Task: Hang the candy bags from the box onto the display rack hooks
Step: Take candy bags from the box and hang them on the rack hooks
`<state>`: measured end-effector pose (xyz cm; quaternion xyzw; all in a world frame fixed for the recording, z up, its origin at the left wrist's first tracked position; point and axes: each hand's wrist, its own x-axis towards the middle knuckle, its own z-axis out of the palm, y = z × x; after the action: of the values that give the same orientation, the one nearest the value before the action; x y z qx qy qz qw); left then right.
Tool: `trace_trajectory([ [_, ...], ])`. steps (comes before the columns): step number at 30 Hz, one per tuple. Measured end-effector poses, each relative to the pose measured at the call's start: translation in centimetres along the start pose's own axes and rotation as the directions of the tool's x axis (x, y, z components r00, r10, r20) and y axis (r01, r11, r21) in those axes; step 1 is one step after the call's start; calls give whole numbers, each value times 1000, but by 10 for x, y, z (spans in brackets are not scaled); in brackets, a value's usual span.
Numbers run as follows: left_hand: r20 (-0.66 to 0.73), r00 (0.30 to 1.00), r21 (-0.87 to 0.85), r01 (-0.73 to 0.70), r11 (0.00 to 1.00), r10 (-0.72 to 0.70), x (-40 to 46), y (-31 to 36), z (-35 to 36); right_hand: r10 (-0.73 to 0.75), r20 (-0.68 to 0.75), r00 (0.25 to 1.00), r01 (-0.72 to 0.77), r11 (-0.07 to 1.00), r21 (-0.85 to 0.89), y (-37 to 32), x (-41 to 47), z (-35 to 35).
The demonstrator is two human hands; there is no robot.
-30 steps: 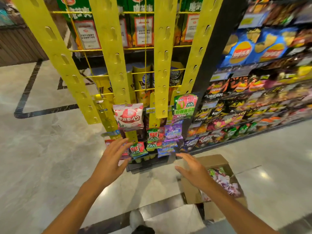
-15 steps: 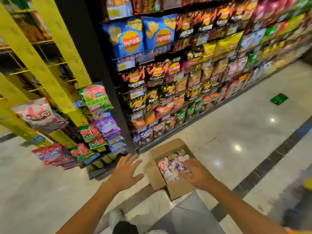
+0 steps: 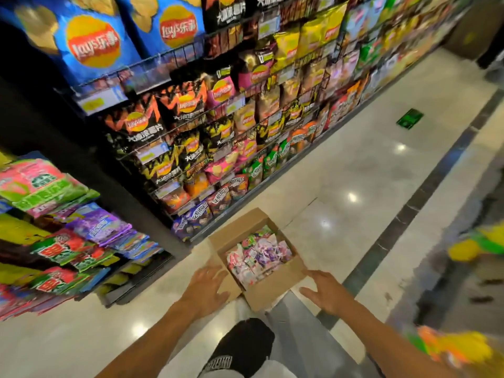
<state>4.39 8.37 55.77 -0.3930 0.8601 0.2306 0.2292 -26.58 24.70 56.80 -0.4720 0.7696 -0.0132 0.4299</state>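
Observation:
An open cardboard box (image 3: 270, 291) sits on the floor, filled with several pink, white and purple candy bags (image 3: 259, 256). My left hand (image 3: 206, 289) is spread with straight fingers at the box's left flap. My right hand (image 3: 323, 291) is spread at the box's right corner. Neither hand holds a bag. The display rack (image 3: 62, 236) fills the left edge, with green, purple and red candy bags hanging on it; its hooks are hidden behind the bags.
A long shelf of chip bags (image 3: 218, 105) runs from the left to the far right behind the box. A polished floor with a dark stripe (image 3: 425, 192) spreads to the right. My knee in black shorts (image 3: 242, 347) is below the box.
The view has swung right from the rack to the box. My right hand has come out of the box to its right corner; my left hand has moved onto the left flap.

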Motion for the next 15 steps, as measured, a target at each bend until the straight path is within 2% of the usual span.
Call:
trace_trajectory([
  [3, 68, 998, -86, -2, 996, 8, 37, -8, 7, 47, 16, 999, -46, 998, -31, 19, 15, -8],
  [6, 6, 999, -122, -40, 992, 41, 77, -17, 8, 150, 70, 986, -147, 988, -55, 27, 43, -22],
  [7, 38, 998, -144, -35, 989, 41, 91, -21, 11, 173, 86, 981, -169, 984, -59, 30, 56, -25],
  [9, 2, 1000, -203, 6, 979, -6, 116, -30, 33, 194, 100, 976, -186, 979, -85, 33, 84, -30],
  [15, 15, 988, -383, 148, 912, -153, 175, -32, 85, 172, 183, 968, -164, 985, -62, 53, 197, -10],
])
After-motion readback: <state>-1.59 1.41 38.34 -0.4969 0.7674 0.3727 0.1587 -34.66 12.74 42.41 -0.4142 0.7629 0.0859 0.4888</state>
